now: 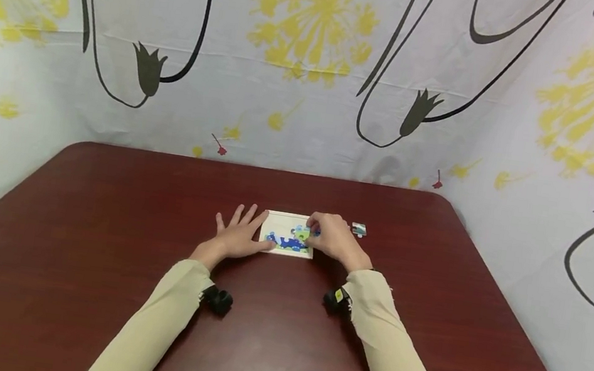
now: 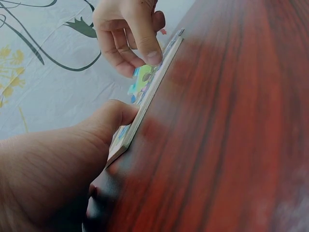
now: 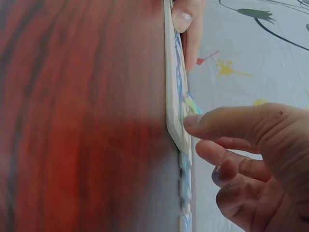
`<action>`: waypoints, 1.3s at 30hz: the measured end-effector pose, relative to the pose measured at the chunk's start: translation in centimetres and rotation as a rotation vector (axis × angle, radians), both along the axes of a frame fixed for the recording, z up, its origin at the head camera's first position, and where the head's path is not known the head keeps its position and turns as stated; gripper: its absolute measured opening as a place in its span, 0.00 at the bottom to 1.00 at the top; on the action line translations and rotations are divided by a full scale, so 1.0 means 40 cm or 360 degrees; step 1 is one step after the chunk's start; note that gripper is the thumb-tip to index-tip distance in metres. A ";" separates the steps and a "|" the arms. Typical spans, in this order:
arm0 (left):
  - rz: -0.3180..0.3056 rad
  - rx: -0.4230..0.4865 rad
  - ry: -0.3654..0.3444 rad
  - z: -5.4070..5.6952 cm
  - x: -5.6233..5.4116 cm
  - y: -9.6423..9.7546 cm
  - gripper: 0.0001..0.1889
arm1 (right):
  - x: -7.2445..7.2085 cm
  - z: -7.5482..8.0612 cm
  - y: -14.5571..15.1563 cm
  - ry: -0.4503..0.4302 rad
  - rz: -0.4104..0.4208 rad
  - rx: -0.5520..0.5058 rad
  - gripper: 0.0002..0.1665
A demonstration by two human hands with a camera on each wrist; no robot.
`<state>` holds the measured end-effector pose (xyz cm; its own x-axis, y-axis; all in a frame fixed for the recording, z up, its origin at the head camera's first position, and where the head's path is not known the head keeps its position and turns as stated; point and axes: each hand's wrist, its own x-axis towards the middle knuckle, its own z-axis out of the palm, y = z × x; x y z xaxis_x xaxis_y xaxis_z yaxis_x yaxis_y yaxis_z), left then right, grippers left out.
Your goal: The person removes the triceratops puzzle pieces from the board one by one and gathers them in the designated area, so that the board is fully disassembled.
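Note:
A small jigsaw puzzle tray [image 1: 284, 215] with a pale frame lies on the table between both hands. Blue and green puzzle pieces [image 1: 286, 243] fill its near part, while the far part shows bare backing. My left hand [image 1: 235, 239] lies spread at the tray's left side, its thumb [image 2: 126, 112] pressing on the near left of the frame. At the right side, my right hand [image 1: 336, 240] pinches a green puzzle piece [image 1: 300, 233] between thumb and fingers. That piece is tilted up from the tray in the left wrist view, and the fingers partly cover it.
Just right of the tray, past the right hand, lies a loose puzzle piece [image 1: 359, 229]. The dark red wooden table [image 1: 265, 333] reaches back to a patterned cloth [image 1: 306, 117]. Each wrist wears a black camera band [image 1: 218, 301].

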<state>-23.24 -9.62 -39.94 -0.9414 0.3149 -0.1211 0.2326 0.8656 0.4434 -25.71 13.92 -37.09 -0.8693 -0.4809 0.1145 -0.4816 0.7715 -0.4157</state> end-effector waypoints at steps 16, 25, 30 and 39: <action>-0.0007 0.0001 0.0033 -0.007 0.001 0.003 0.44 | -0.002 0.023 0.297 -0.0111 -0.0284 -0.0110 0.16; -0.0014 -0.0010 0.0020 -0.006 -0.004 -0.003 0.44 | -0.005 0.018 0.297 -0.0232 -0.0255 -0.0101 0.16; -0.0006 -0.0001 0.0032 -0.009 -0.007 -0.012 0.44 | -0.015 0.003 0.285 -0.0245 -0.0231 -0.0102 0.17; -0.0010 0.0003 0.0021 -0.020 -0.011 0.001 0.44 | -0.012 -0.007 0.291 -0.0282 -0.0212 -0.0051 0.17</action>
